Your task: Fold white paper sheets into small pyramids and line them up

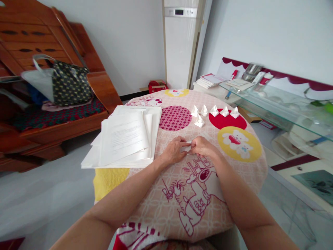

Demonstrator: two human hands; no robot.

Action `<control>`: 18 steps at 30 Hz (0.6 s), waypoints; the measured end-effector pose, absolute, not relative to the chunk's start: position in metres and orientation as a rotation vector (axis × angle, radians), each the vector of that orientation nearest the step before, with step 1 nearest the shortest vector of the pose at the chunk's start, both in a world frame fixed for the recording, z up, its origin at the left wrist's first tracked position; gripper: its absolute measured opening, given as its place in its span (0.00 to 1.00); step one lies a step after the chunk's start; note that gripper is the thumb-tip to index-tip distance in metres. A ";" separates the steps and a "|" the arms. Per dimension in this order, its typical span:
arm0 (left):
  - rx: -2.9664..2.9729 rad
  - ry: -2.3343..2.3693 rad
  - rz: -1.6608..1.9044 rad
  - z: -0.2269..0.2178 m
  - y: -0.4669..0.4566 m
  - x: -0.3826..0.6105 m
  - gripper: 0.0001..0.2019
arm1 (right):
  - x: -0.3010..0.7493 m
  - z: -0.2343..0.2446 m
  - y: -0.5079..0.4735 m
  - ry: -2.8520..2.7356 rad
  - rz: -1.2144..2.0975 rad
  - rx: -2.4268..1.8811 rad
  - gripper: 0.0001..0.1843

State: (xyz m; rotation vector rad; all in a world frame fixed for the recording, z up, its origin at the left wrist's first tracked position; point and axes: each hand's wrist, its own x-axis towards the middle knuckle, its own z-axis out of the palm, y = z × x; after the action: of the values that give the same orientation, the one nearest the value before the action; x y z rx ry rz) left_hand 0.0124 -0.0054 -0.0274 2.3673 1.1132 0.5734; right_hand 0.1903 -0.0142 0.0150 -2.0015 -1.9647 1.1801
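Observation:
A small folded piece of white paper (186,148) lies on the patterned tablecloth between my hands, mostly covered by them. My left hand (175,150) rests against its left side, thumb and fingers pressing on the paper. Curled in a closed grip, my right hand (201,146) pinches the right edge. Beyond my hands stand several small folded white paper boats (214,110), most in a row, with one boat (199,121) nearer to me. To the left is a stack of white paper sheets (125,139), the upper ones printed.
The round table (166,201) wears a pink cloth with cartoon figures. On the right stands a glass-shelved cabinet (281,104) with papers and metal pots. A wooden bench (100,88) bearing a dotted bag (70,83) is at left; a white upright unit (180,48) stands behind.

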 end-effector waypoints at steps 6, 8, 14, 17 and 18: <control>2.278 1.080 0.576 -0.025 -0.004 0.009 0.23 | 0.195 0.014 -0.015 -1.935 1.182 -1.982 0.12; 2.255 1.048 0.563 -0.026 0.000 0.006 0.24 | 0.195 0.014 -0.015 -1.931 1.186 -1.976 0.12; 2.253 0.891 0.497 -0.034 0.015 -0.009 0.29 | 0.195 0.012 -0.014 -1.911 1.200 -1.977 0.14; 2.265 0.833 0.467 -0.033 0.019 -0.015 0.30 | 0.195 0.011 -0.014 -1.902 1.198 -1.977 0.14; 2.272 0.813 0.449 -0.032 0.019 -0.016 0.29 | 0.195 0.011 -0.014 -1.900 1.193 -1.975 0.14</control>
State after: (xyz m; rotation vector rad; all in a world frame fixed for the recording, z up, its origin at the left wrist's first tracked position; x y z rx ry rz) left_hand -0.0161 0.0192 -0.0320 2.2716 0.8128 0.4491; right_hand 0.1953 -0.0136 0.0109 -1.9753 -1.8997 1.1925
